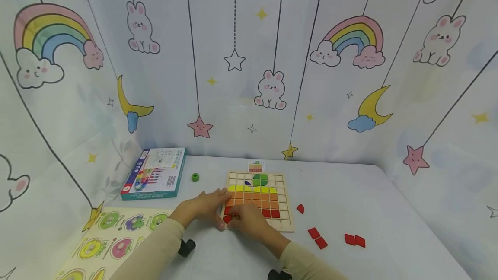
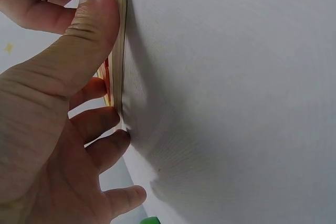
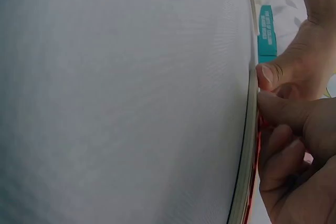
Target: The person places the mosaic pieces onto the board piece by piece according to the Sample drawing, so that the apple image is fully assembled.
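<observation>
A wooden grid board (image 1: pixel 288 206) lies on the table, with orange tiles (image 1: pixel 253 196), a row of yellow pieces (image 1: pixel 249 189), green pieces (image 1: pixel 260 180) and a small blue piece (image 1: pixel 247 182) set in it. Red tiles (image 1: pixel 275 214) fill part of its lower rows. My left hand (image 1: pixel 204 207) rests at the board's near-left corner, thumb on the near edge and fingers spread along the left side. Over the lower-left squares, my right hand (image 1: pixel 252 221) pinches a red tile with curled fingers, which mostly cover it. Both thumbs (image 2: pixel 100 14) come close together at that corner.
Several loose red tiles (image 1: pixel 313 233) and a rounded red piece (image 1: pixel 300 208) lie right of the board. Behind it is a small picture card (image 1: pixel 255 166). Leftward are a green bead (image 1: pixel 195 177), a box (image 1: pixel 155 176) and a yellow picture sheet (image 1: pixel 90 233).
</observation>
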